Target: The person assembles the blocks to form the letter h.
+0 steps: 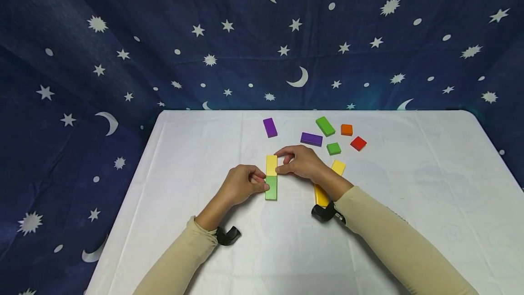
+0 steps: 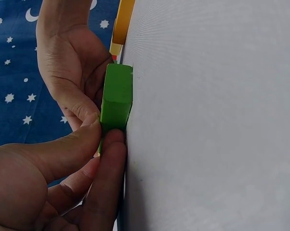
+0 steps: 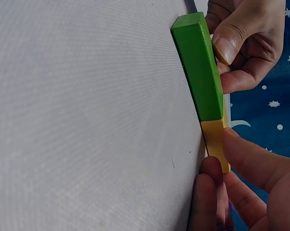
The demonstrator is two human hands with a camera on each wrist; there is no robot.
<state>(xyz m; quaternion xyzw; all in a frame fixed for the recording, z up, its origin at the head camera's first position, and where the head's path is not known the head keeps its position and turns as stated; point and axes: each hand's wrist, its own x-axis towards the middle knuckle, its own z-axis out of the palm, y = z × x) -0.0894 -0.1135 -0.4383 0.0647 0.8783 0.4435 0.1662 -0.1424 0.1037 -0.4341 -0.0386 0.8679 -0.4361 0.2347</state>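
Observation:
A green block (image 1: 271, 191) and a yellow block (image 1: 272, 165) lie end to end in a straight line on the white table, the yellow one farther away. My left hand (image 1: 239, 185) holds the green block from its left side, thumb at the upper edge and fingertips low against it near the joint. On the right, my right hand (image 1: 300, 160) grips the yellow block with thumb and fingers by its right side and far end. From the right wrist view, the yellow block's end (image 3: 214, 139) meets the green block's end (image 3: 199, 72) with no gap showing.
Beyond the hands lie two purple blocks (image 1: 311, 139), two green blocks (image 1: 325, 126), an orange block (image 1: 346, 129) and a red block (image 1: 358, 144). Under the right forearm, a yellow block (image 1: 338, 166) and an orange-yellow block (image 1: 321, 195) are partly hidden. A star-patterned cloth (image 1: 245, 40) hangs behind the table.

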